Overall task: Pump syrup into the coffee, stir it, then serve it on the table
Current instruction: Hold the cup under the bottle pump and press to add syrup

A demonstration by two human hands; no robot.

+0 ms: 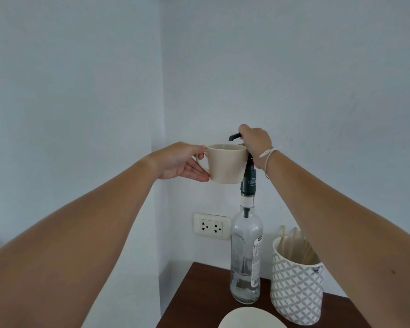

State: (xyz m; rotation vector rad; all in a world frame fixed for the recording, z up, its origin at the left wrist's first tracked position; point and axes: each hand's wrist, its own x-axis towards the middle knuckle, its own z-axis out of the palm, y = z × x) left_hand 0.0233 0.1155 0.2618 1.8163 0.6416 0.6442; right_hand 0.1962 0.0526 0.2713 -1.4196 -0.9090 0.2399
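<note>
Coffee cup [227, 164] is up in the air, well above the table [199, 294], with your left hand [182, 162] closed on its handle and its rim just under the dark spout of the pump [234, 136]. Your right hand [256, 144] is wrapped over the pump head on the syrup bottle [246, 256], which stands on the table and looks nearly empty. You seem to be at the first step, pumping; whether any syrup has gone in cannot be told, since the cup's inside is hidden. Stirring is left, with wooden sticks [296, 247] waiting in the patterned holder [296, 287]. Serving is left too; a white saucer [251, 319] sits near.
</note>
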